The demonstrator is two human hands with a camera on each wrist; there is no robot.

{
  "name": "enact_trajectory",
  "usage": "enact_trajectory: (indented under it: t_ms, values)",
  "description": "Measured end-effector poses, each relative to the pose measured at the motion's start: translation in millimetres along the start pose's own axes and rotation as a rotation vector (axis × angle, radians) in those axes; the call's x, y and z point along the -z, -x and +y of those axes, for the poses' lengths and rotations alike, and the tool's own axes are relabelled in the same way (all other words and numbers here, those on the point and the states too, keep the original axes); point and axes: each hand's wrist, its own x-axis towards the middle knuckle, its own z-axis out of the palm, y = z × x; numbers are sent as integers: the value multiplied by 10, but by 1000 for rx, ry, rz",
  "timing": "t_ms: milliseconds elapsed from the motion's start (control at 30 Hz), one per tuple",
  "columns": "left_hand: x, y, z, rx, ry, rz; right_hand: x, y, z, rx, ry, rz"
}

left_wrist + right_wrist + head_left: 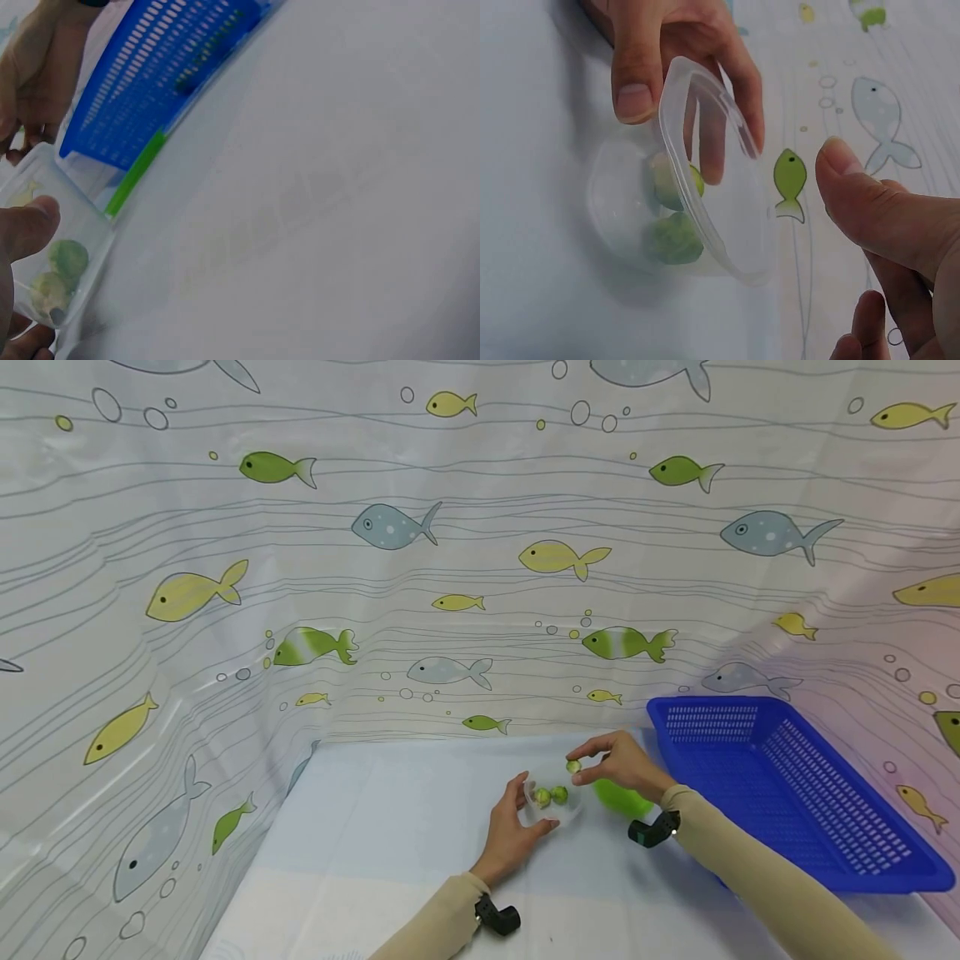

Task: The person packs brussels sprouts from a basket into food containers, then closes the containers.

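My left hand [512,835] holds a clear plastic container [564,817] by its sides, thumb and fingers around the rim. Inside lie two green Brussels sprouts [551,796], also visible through the wall in the right wrist view as a lower sprout [676,238] and an upper one. Above the container's far right rim, my right hand [621,765] pinches a Brussels sprout [573,767] between thumb and fingertips. The right wrist view shows the right thumb [885,210] beside the container, with the pinched sprout hidden there.
A bright green lid [622,798] lies on the white table [375,827], partly under the right wrist. The large blue perforated basket [750,777] stands to the right, under the right forearm in the head view. A fish-patterned sheet [480,568] encloses the back and sides.
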Motion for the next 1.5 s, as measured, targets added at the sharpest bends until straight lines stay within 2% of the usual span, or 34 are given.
enact_trajectory:
  t_ms: [267, 600, 933, 1233, 1500]
  values:
    - [7, -13, 1, -5, -10, 8, -84, -5, -4, 0, 31, -2]
    - [18, -8, 30, -3, -4, 13, -205, -41, 11, 1, 17, 4]
    - [7, 0, 35, 0, -22, 13, -304, -22, 28, 13, 74, 6]
    - [14, 0, 28, -11, -26, 13, -379, -25, 45, 73, 143, 27]
    - [13, 6, 34, -9, -16, 6, -431, -26, 43, 98, 155, 22]
